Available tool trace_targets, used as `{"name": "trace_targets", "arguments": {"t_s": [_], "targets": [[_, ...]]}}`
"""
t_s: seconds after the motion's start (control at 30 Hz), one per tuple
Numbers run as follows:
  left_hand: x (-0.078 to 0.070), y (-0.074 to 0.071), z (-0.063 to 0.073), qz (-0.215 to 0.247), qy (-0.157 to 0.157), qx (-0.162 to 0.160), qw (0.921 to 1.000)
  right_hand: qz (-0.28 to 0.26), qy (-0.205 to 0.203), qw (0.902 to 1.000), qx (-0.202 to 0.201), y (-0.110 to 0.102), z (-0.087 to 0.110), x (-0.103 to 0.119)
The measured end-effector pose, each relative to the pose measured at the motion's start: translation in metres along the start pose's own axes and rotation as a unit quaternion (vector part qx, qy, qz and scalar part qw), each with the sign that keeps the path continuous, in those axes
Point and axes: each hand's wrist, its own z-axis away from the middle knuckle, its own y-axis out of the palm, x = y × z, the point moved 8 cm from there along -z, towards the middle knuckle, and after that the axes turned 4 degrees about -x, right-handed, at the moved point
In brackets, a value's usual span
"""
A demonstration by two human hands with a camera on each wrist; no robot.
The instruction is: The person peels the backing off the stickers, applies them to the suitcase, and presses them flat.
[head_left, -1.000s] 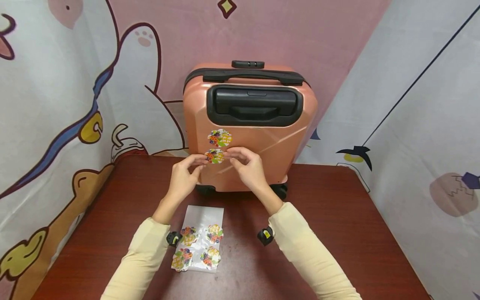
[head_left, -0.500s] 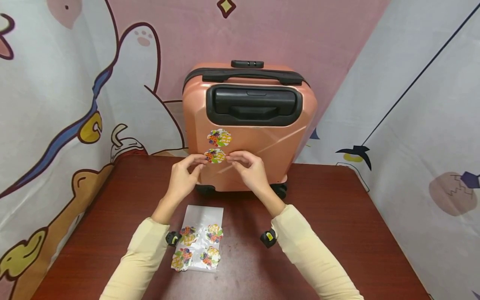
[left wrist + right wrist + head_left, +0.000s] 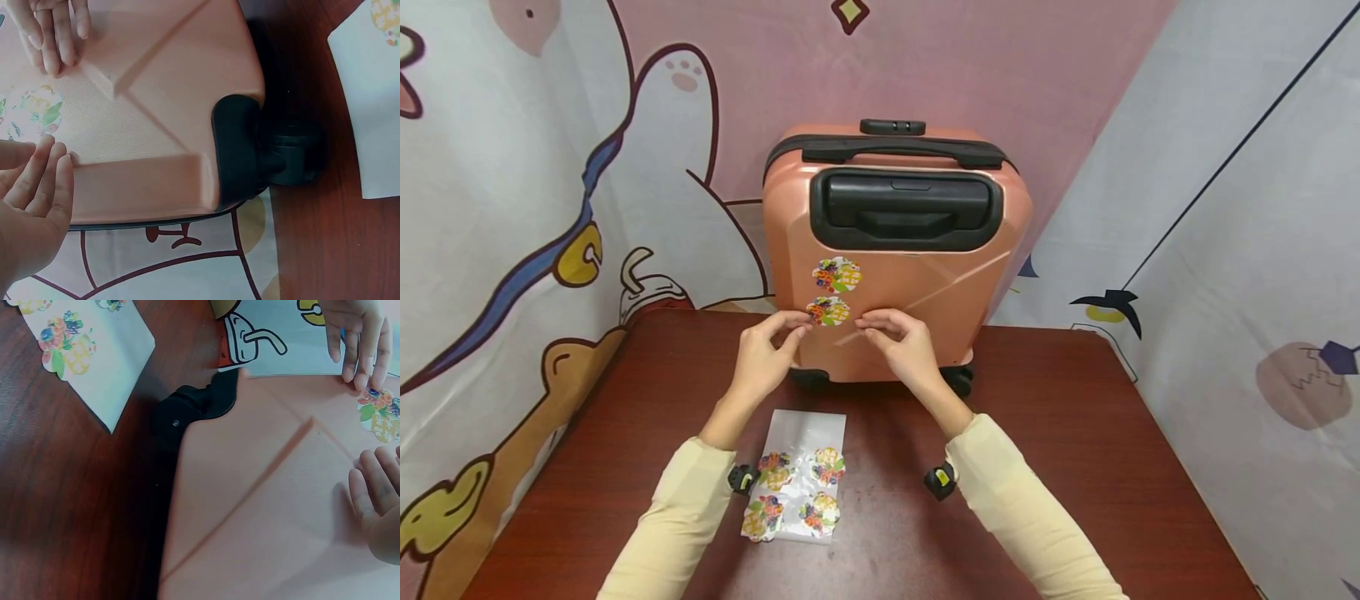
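A salmon-pink suitcase [image 3: 925, 292] stands at the table's far side. Two round fruit-patterned stickers lie on its left half: an upper sticker [image 3: 837, 274] and a lower sticker [image 3: 830, 311]. The fingertips of my left hand [image 3: 762, 358] touch the lower sticker's left edge, with the fingers fairly straight in the left wrist view. My right hand [image 3: 912, 346] is just right of that sticker, apart from it, its fingers extended and nothing between them. In the right wrist view, a gap shows between the right fingers [image 3: 378, 469] and the lower sticker [image 3: 381, 422].
A white sticker sheet [image 3: 808, 429] with several similar stickers lies on the brown table [image 3: 1060, 450], below my left hand. Black wheels [image 3: 957, 380] sit under the suitcase. A cartoon-printed cloth [image 3: 970, 58] hangs behind and on both sides.
My right hand has drawn off the lower sticker's right edge and shifted slightly right and down. The left hand stays at the sticker's left edge.
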Motion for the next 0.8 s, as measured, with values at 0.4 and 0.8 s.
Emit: {"name": "trace_targets", "arguments": {"t_s": [0.4, 0.8], "targets": [[0.026, -0.003, 0.021, -0.028, -0.046, 0.024, 0.9983, 0.006, 0.036, 0.9993, 0.008, -0.003, 0.012, -0.059], [0.070, -0.006, 0.058, -0.090, -0.120, 0.095, 0.9842, 0.024, 0.116, 0.9891, 0.088, 0.014, 0.054, -0.086]]}}
